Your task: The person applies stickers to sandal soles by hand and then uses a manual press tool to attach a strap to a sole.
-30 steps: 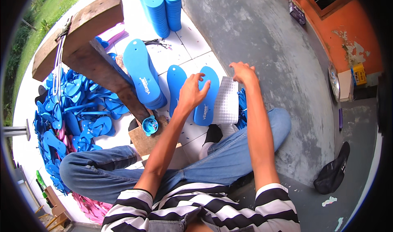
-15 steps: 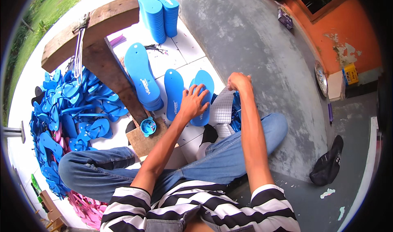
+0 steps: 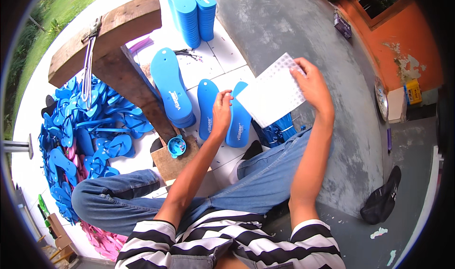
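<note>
My right hand pinches a white sheet by its far right part, lifted over the grey wall and beside the blue soles. Rows of small grey marks run along the sheet's edges. My left hand hovers between two blue sandal soles, its fingers loosely bent and apart, holding nothing I can see. The left one of these soles lies partly behind that hand; the right sole is partly covered by the sheet. A taller stack of blue soles stands to their left, by a wooden post.
A wooden stand with a crossbeam rises at the left, a small blue cup at its base. Finished blue sandals heap beyond it, with pink straps nearer. More sole stacks stand far off. Blue straps lie near my knee.
My right hand has raised the sheet off the spot by the straps and turned it up to the right. The left hand has lifted off the right sole, its fingers drawing closer together.
</note>
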Demonstrator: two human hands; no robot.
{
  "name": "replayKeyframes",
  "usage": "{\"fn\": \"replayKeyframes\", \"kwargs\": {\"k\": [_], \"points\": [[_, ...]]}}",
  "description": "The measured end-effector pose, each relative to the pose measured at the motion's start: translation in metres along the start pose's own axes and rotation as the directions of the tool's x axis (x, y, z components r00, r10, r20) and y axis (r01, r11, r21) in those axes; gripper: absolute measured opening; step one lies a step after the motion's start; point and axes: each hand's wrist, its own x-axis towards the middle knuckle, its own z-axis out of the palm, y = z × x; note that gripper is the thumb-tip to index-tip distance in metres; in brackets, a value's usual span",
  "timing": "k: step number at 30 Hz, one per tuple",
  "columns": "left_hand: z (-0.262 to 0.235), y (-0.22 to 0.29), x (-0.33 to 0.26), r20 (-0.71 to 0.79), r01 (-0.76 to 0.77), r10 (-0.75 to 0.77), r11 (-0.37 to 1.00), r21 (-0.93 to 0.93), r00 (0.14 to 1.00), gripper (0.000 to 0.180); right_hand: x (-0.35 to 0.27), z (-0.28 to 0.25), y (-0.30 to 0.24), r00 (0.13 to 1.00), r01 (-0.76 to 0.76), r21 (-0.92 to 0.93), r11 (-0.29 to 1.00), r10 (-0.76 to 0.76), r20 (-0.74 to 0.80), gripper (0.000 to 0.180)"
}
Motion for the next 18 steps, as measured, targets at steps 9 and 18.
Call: {"fn": "replayKeyframes", "kwargs": {"k": [9,18], "points": [[-0.014,0.095,-0.021,0.114,0.112,-0.084,0.957,-0.268,0.99,0.087,0.005,0.03,0.004,0.994,-0.072,0.593,0.802,0.106,-0.022,0.026],[-0.042,0.115,-0.021,0.213,0.278,-0.204,0.863,-0.422,0.956,0.044,-0.013,0.081,0.01,0.941,0.051,-0.029,0.998,-0.058,-0.334,0.043]]}}
